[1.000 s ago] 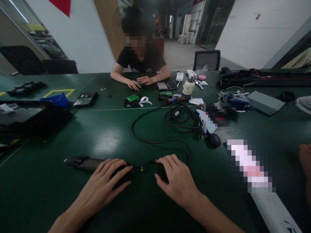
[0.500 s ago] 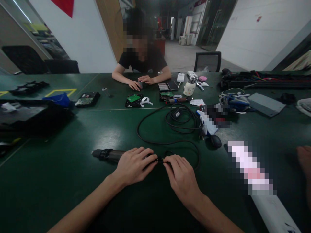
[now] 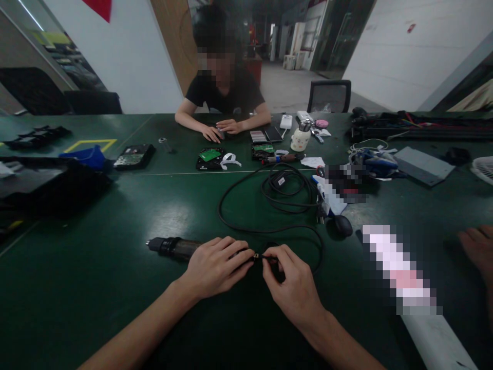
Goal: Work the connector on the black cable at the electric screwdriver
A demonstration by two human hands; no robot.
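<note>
Green and a bit shiny, the big table (image 3: pixel 115 288) fills the room in front of the person. The person's left hand (image 3: pixel 215 264) lies on a long black tool (image 3: pixel 173 247) near the front edge. Its fingers curl down over the right end of the tool and grip it. The other end of the tool sticks out to the left, flat on the table.

The right hand (image 3: pixel 290 285) is just beside the left one. Its thumb and first finger pinch a small plug (image 3: pixel 257 255) with a bit of gold on it. The plug sits right at the left fingertips, at the end of the tool. I cannot tell if it is pushed in or only touching.

A black cable (image 3: pixel 269 227) runs from the plug, bends round behind the right hand and goes up to a coil (image 3: pixel 287 187) farther along the table.

On the far side a person sits with both hands (image 3: pixel 221 129) close together on the table. Near them lie a small green board (image 3: pixel 210 155) and a white bottle (image 3: pixel 300 137). At the right edge another person's hand (image 3: pixel 477 247) rests on the table.
</note>
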